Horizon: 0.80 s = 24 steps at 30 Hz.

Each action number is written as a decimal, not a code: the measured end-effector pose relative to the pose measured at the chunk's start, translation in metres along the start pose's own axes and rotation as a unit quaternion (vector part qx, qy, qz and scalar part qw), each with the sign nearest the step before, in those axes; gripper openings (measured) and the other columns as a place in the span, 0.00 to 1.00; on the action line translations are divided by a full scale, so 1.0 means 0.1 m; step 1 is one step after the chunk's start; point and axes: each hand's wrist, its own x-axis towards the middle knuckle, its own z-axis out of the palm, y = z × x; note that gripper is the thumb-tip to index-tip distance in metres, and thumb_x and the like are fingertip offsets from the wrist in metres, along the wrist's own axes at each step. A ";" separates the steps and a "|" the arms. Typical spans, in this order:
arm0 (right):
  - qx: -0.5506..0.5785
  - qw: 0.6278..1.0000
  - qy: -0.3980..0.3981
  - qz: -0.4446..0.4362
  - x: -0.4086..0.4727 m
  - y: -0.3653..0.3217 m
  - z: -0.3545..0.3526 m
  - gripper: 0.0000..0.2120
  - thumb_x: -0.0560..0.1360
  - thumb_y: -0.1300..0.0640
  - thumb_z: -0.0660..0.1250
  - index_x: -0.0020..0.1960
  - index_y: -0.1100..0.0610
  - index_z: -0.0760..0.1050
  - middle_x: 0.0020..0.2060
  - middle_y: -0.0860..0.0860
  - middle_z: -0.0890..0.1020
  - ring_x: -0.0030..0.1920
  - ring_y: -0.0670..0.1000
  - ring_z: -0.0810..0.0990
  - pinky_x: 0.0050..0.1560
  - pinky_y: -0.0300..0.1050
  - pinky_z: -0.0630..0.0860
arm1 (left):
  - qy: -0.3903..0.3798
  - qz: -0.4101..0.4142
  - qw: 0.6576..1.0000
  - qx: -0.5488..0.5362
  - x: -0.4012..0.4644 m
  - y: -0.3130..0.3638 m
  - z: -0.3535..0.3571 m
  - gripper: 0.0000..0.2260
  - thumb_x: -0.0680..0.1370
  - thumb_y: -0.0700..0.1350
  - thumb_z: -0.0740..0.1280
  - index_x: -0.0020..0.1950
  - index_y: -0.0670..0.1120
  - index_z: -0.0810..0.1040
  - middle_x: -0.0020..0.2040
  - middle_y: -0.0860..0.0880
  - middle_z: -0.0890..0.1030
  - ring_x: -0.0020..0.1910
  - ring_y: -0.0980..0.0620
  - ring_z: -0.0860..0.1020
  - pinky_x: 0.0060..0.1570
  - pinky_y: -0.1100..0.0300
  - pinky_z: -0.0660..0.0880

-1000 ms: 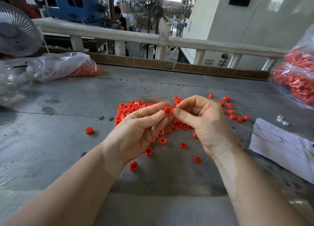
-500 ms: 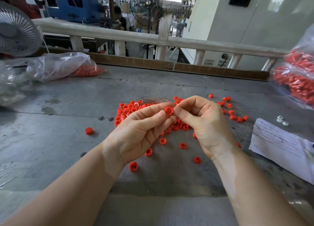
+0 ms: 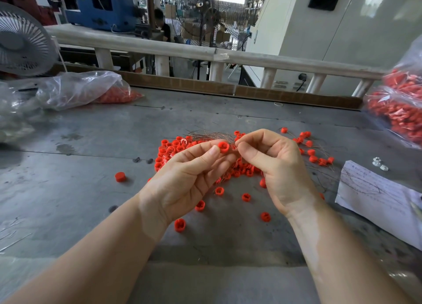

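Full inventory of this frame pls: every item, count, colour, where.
Grey metal table: one, grey, foreground.
Held red plastic cap: one, red, in the left fingertips.
Loose red plastic caps: dozens, red, piled mid-table, strays nearer.
Thin coppery wires: a bundle, coppery, behind the pile.
Clear plastic bag of red parts: one, far left.
Bulging clear bags: count unclear, red contents, right edge.
White handwritten paper sheet: one, white, right.
Small white parts: three, white, beyond the sheet.
White desk fan: one, far left.
Left hand: one, pinches the held cap.
Right hand: one, seems to pinch a wire beside that cap.
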 end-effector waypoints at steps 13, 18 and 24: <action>-0.101 0.994 0.017 -0.037 0.01 0.03 0.00 0.06 0.68 0.60 0.69 0.38 0.50 0.80 0.35 0.47 0.83 0.39 0.47 0.80 0.46 0.43 0.77 | 0.003 0.004 0.999 0.038 0.00 -0.01 -0.01 0.08 0.67 0.41 0.67 0.41 0.46 0.85 0.38 0.46 0.84 0.37 0.55 0.83 0.35 0.65 0.79; -0.131 0.990 0.021 -0.051 0.02 0.02 0.03 0.06 0.68 0.59 0.69 0.37 0.49 0.80 0.34 0.46 0.82 0.38 0.50 0.79 0.46 0.52 0.77 | 0.002 0.008 1.000 0.019 0.00 -0.01 0.00 0.08 0.67 0.39 0.67 0.39 0.44 0.85 0.39 0.46 0.84 0.39 0.55 0.83 0.36 0.67 0.79; -0.188 0.978 0.039 -0.081 0.00 0.02 0.05 0.07 0.70 0.60 0.70 0.39 0.48 0.79 0.35 0.44 0.83 0.39 0.49 0.80 0.47 0.53 0.77 | 0.019 0.023 0.999 0.013 0.01 -0.03 0.02 0.08 0.67 0.38 0.65 0.38 0.42 0.85 0.38 0.45 0.84 0.37 0.55 0.83 0.34 0.67 0.78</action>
